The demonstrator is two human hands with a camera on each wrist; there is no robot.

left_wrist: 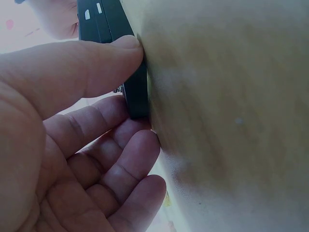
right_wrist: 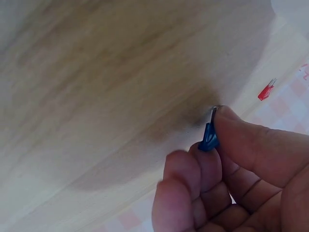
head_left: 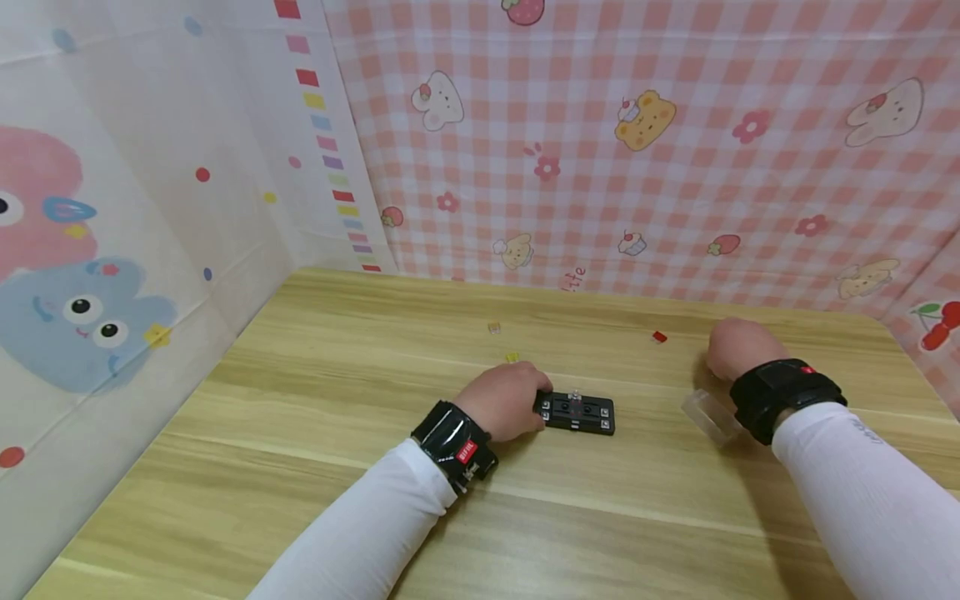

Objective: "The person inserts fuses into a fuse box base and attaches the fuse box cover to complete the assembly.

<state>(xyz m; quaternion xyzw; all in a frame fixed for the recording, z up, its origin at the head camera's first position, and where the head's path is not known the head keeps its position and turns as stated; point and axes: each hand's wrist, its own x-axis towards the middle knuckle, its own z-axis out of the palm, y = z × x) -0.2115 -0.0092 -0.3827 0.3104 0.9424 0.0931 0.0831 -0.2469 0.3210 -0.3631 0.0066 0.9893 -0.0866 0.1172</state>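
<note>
Two grips: lower centre, our left hand holds the black block; at right, our right hand pinches a blue fuse. We're likely mid-pickup; lifting calls for a steady pinch.

Blue piece of smooth plastic

In the head view, I lose the left end of the black block behind the left hand, and the blue piece behind the right hand.
</note>
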